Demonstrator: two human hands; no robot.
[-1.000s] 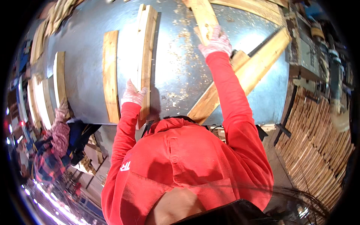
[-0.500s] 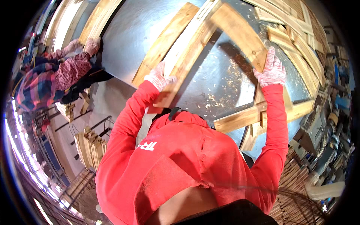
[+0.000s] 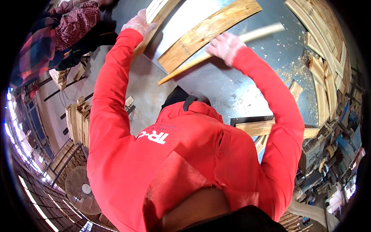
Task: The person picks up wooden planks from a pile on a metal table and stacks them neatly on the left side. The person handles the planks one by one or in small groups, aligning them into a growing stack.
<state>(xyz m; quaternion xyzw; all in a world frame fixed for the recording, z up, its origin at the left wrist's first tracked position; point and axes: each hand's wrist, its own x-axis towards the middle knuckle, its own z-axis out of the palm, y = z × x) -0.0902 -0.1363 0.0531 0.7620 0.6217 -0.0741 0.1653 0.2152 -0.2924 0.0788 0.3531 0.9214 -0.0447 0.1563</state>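
Note:
At the upper left my left hand (image 3: pixel 139 23), in a pale knitted glove, is closed around the near end of a small stack of wooden planks (image 3: pixel 164 11). My right hand (image 3: pixel 225 46), gloved the same way and slightly blurred, grips a wooden board (image 3: pixel 189 69) near its middle. That board is turned edge-up and slants from near my chest to the far right. Just beyond it, a broad wooden plank (image 3: pixel 210 33) lies flat on the grey metal tabletop (image 3: pixel 216 91), between my two hands.
Wood shavings (image 3: pixel 290 71) litter the table's right side. Long boards (image 3: pixel 322 34) are piled along its far right edge, and another plank (image 3: pixel 255 127) lies nearer my right arm. A co-worker's sleeve (image 3: pixel 77 25) shows at upper left. Below stand stacked planks (image 3: pixel 77 120) and a fan (image 3: pixel 83 189).
My left hand has moved up and left with the plank stack. My right hand has come left with its board, which has turned from broad face to edge. The whole view has shifted.

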